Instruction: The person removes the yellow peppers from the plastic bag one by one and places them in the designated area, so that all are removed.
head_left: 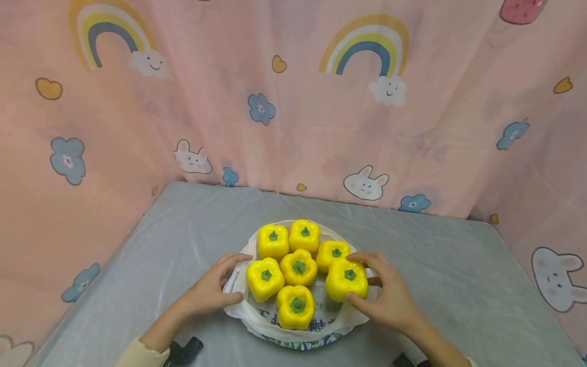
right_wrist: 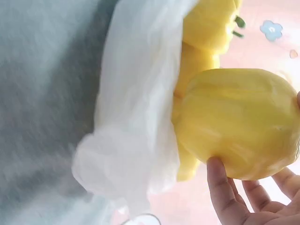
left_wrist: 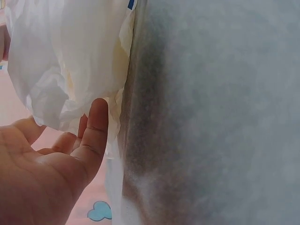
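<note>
My right hand (head_left: 390,293) grips a yellow bell pepper (head_left: 346,280) between thumb and fingers at the right side of a round bowl. In the right wrist view this bell pepper (right_wrist: 241,124) is held up beside the bowl's white plastic lining (right_wrist: 138,98). Several more yellow bell peppers (head_left: 298,268) with green stems sit in the bowl, which is lined with a white plastic bag (head_left: 238,275). My left hand (head_left: 212,288) rests against the bowl's left side, thumb and fingers spread. In the left wrist view its fingers (left_wrist: 97,122) touch the crumpled bag (left_wrist: 70,61).
A patterned rim of the bowl (head_left: 304,345) shows below the bag. Under it lies a grey cloth-covered table (head_left: 458,285). A pink curtain (head_left: 293,148) with rainbows and rabbits hangs behind and along the sides. Dark wrist devices (head_left: 185,351) show near the bottom edge.
</note>
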